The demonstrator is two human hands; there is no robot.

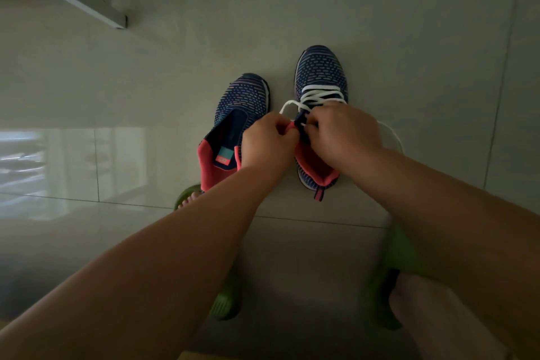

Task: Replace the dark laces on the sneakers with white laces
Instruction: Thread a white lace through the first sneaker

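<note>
While both hands (pixel 306 137) pinch it, white lace (pixel 317 95) crosses the sneaker (pixel 320 73) beyond fingertips

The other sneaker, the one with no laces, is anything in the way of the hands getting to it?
Nothing visible blocks it. The unlaced sneaker sits on the floor just left of the left hand. Both hands are busy with the white lace on the right sneaker.

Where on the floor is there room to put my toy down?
Bare floor lies beyond both toes, left of the unlaced sneaker and right of the laced sneaker. It's crowded between the sneakers, where the left hand and right hand work the white lace.
</note>
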